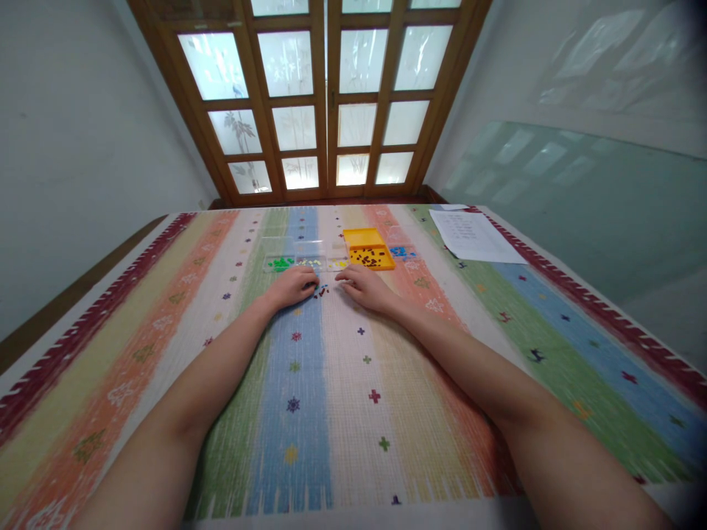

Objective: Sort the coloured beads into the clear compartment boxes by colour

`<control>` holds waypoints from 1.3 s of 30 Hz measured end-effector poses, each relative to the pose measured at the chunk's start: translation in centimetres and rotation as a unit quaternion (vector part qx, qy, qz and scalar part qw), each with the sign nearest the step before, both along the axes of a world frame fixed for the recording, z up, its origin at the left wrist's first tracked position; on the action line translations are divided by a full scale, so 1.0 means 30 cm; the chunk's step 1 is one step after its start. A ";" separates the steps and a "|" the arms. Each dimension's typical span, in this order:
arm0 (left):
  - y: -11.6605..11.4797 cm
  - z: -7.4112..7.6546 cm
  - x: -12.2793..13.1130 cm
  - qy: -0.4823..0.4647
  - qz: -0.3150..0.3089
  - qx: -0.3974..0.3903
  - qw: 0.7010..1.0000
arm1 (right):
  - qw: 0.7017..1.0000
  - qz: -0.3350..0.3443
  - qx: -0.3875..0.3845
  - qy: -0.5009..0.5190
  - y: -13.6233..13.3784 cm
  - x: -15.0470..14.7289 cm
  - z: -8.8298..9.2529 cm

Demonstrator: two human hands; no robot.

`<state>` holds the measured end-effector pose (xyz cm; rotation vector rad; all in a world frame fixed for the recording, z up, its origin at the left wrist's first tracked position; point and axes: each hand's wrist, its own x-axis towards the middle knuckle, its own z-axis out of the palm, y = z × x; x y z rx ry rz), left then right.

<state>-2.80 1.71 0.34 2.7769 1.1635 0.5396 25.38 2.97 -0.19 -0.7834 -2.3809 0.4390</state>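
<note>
My left hand [294, 286] rests on the cloth with its fingers curled together, at the left edge of a small loose pile of brown and blue pieces [322, 292]. Anything in its fingertips is too small to make out. Across the pile, my right hand [367, 287] lies with thumb and fingers slightly apart, pointing left, and I see nothing between them. Just behind the hands are clear boxes with green pieces [280, 263], pale pieces [309, 263] and yellow pieces [338, 263]. An orange box [364, 237] with its lid up holds dark brown pieces. To its right are blue pieces [402, 252].
A striped, patterned tablecloth [359, 412] covers the table. White printed paper [475, 237] lies at the far right. Beyond the table's far edge stand wooden doors with glass panes [301, 121]. Walls flank both sides, and a glass panel [596, 199] leans at the right.
</note>
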 end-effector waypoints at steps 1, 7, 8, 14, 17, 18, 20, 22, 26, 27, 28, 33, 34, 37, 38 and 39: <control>-0.001 -0.001 -0.001 -0.007 0.008 -0.004 1.000 | 0.999 0.025 0.012 -0.028 -0.016 -0.010 0.003; -0.003 -0.008 -0.008 -0.049 0.093 -0.007 0.994 | 0.987 0.072 0.060 -0.130 -0.050 -0.033 0.008; -0.002 -0.010 -0.008 -0.056 0.104 -0.007 0.993 | 0.986 0.073 0.066 -0.133 -0.049 -0.033 0.007; 0.003 -0.029 -0.007 -0.089 0.134 -0.008 0.987 | 0.988 0.062 0.075 -0.124 -0.046 -0.038 0.000; 0.004 -0.037 -0.009 -0.104 0.150 0.003 0.983 | 0.991 0.047 0.062 -0.111 -0.042 -0.039 -0.005; 0.005 -0.039 -0.010 -0.108 0.157 0.008 0.982 | 0.992 0.044 0.056 -0.108 -0.038 -0.039 -0.008; 0.008 -0.043 -0.012 -0.117 0.171 0.015 0.978 | 0.993 0.038 0.046 -0.104 -0.031 -0.039 -0.015; 0.012 -0.046 -0.015 -0.124 0.180 0.019 0.976 | 0.994 0.025 0.041 -0.102 -0.024 -0.039 -0.020; 0.018 -0.053 -0.019 -0.124 0.195 0.016 0.973 | 0.994 0.003 0.043 -0.102 -0.021 -0.037 -0.018; 0.019 -0.055 -0.020 -0.123 0.197 0.015 0.973 | 0.994 0.003 0.044 -0.103 -0.021 -0.036 -0.015; 0.019 -0.056 -0.020 -0.123 0.199 0.013 0.972 | 0.994 0.005 0.044 -0.104 -0.023 -0.034 -0.012; 0.017 -0.061 -0.017 -0.126 0.213 0.000 0.969 | 0.992 0.014 0.052 -0.115 -0.025 -0.029 -0.005; 0.017 -0.061 -0.016 -0.126 0.215 -0.004 0.968 | 0.991 0.014 0.054 -0.118 -0.024 -0.029 -0.005; 0.013 -0.061 -0.012 -0.120 0.219 -0.006 0.968 | 0.991 0.012 0.059 -0.122 -0.021 -0.029 -0.005; 0.012 -0.060 -0.010 -0.114 0.222 -0.005 0.968 | 0.991 0.011 0.059 -0.119 -0.019 -0.028 -0.005; 0.009 -0.057 -0.009 -0.107 0.225 -0.004 0.969 | 0.992 0.007 0.054 -0.113 -0.014 -0.025 -0.006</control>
